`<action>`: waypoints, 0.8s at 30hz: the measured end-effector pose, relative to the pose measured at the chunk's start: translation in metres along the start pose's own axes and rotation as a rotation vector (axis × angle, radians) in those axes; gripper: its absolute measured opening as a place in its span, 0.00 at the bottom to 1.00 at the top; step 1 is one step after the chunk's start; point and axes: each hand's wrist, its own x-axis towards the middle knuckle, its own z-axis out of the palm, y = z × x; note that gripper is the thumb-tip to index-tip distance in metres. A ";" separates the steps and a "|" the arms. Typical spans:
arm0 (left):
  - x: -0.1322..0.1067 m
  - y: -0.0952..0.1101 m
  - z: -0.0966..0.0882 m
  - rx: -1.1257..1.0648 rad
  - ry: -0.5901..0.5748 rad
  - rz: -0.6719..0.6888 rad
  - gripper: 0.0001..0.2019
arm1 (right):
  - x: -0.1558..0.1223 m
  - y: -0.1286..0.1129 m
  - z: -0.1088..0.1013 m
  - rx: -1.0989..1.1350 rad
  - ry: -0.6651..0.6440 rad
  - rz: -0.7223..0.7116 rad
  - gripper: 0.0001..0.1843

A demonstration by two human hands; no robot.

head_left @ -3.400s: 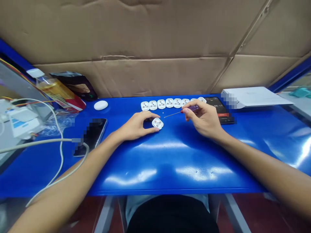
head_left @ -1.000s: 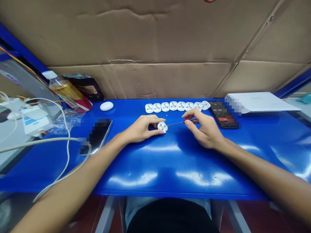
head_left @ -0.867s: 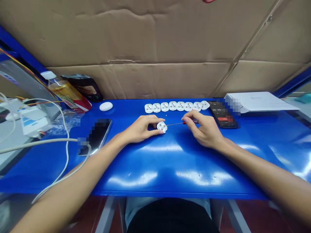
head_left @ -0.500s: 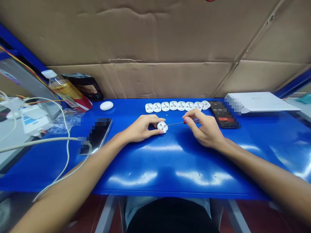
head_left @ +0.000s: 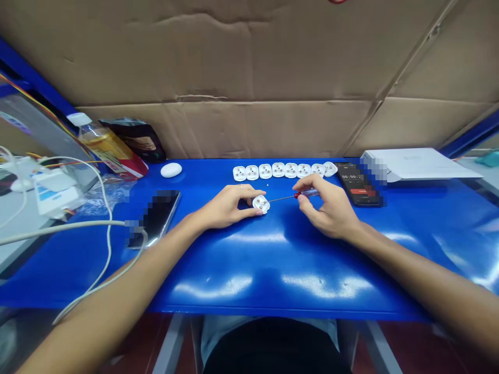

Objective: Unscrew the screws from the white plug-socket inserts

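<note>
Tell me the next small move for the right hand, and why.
Probably lower the tip of the screwdriver in the right hand into the nearest metal-centred recess of the white plug piece: the tip sits right at the piece's edge, and the left hand already steadies it.

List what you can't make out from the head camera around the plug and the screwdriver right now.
- Head view: the underside of the white plug body is hidden by the body itself and the left hand.
- Head view: the tip of the screwdriver is too small to tell whether it sits in a screw.
- Head view: its handle is mostly hidden by the right hand.
- Head view: the phone is blurred by pixelation.
</note>
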 end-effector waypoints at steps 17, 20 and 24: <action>0.000 0.001 -0.001 -0.007 -0.014 -0.005 0.22 | 0.001 -0.001 0.001 -0.059 0.000 0.055 0.05; 0.000 0.000 -0.001 -0.008 -0.009 -0.003 0.21 | 0.001 -0.002 0.002 -0.051 0.014 0.030 0.04; -0.001 -0.003 0.000 0.003 0.001 0.013 0.22 | 0.002 -0.002 0.000 0.007 -0.001 -0.031 0.10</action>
